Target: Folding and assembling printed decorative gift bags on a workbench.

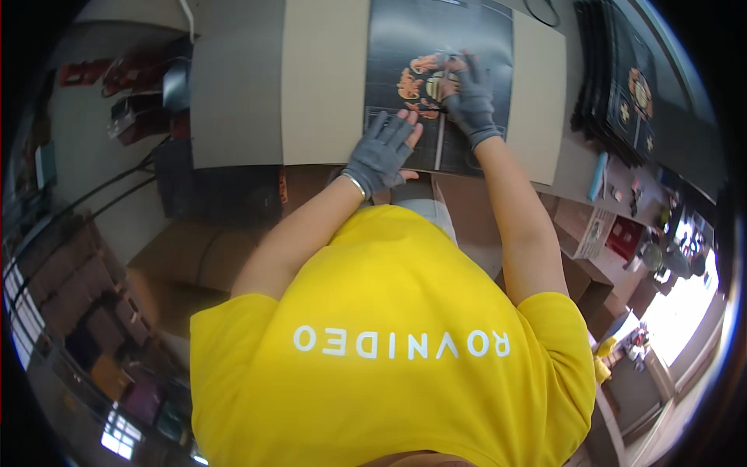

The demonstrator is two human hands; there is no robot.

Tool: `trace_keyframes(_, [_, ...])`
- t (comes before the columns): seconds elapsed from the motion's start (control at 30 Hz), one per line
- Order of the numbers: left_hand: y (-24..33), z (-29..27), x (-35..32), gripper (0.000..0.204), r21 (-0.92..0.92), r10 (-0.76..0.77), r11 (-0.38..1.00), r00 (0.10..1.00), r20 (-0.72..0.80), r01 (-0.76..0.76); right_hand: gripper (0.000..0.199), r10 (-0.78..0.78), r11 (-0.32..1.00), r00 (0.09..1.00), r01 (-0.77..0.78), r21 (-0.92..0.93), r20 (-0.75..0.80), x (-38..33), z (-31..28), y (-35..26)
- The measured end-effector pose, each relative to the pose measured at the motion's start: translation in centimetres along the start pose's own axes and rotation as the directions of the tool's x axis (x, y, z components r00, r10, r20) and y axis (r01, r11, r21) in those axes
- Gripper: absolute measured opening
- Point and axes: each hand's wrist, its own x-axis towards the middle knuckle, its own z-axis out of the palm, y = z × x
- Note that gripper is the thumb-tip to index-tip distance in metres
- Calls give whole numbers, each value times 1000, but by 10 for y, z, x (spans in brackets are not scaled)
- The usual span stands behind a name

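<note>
A dark printed sheet (pixel 397 47) lies on the worktable in front of me, with an orange food picture (pixel 408 84) at its middle and a pale strip (pixel 441 144) running toward its near edge. My left hand (pixel 379 158), in a grey glove with some bare fingertips, rests flat near the sheet's near left part, fingers spread. Over the picture's right side is my right hand (pixel 471 97), gloved the same way. Its thumb and index bend toward each other; whatever lies between them is too small to make out.
Pale boards (pixel 323 86) extend under and beside the sheet. At the right stands a stack of dark printed sheets (pixel 615 86), with a light blue tool (pixel 598 177) near it. A brown carton (pixel 187 261) sits below the table at left. Red items (pixel 85 74) are further left.
</note>
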Motion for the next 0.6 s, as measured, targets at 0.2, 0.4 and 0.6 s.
trace_keyframes(0.2, [2,0,3,98,1,19,1000,1000,15,-19,30,-383,912,893,406,-53,236,-14,-37,-28])
trace_keyframes(0.4, [0,7,4,102,76,8,997,1000,7,-8,22,-458,835,783,542,-98,421,9,-40,-50])
trace_keyframes(0.6, [2,-2,4,101,51,-13,999,1000,19,12,13,-111,790,743,470,-395,660,51,-145,-73])
